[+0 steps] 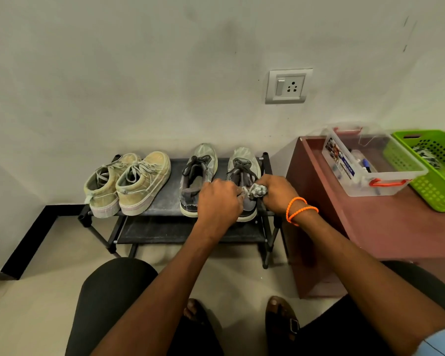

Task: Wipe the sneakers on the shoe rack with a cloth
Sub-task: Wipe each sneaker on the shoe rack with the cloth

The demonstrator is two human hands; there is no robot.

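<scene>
Left hand point(220, 201): I curl it over the heel of the right grey sneaker point(243, 181), pinning the shoe so wiping cannot shift it.
Right hand point(276, 192): at 3 o'clock of the left, clamped round the bunched cloth point(254, 191), pressed on the collar.
Shoe rack point(165, 209): top shelf carries both pairs, heels toward me for reach.
Beige sneakers point(129, 183): at 9 o'clock, untouched.

Two pairs of sneakers are sitting on the shoe rack's point(165, 211) top shelf: the high-top pair point(129, 183) to the left, the lace-up pair point(198, 181) to the right. Right of the rack a cabinet point(370, 227) is standing, carrying a lidless storage box point(370, 160) with a perforated basket point(432, 170) just beside it, further right. A wall socket point(288, 86) is sitting above, behind the rack.
</scene>
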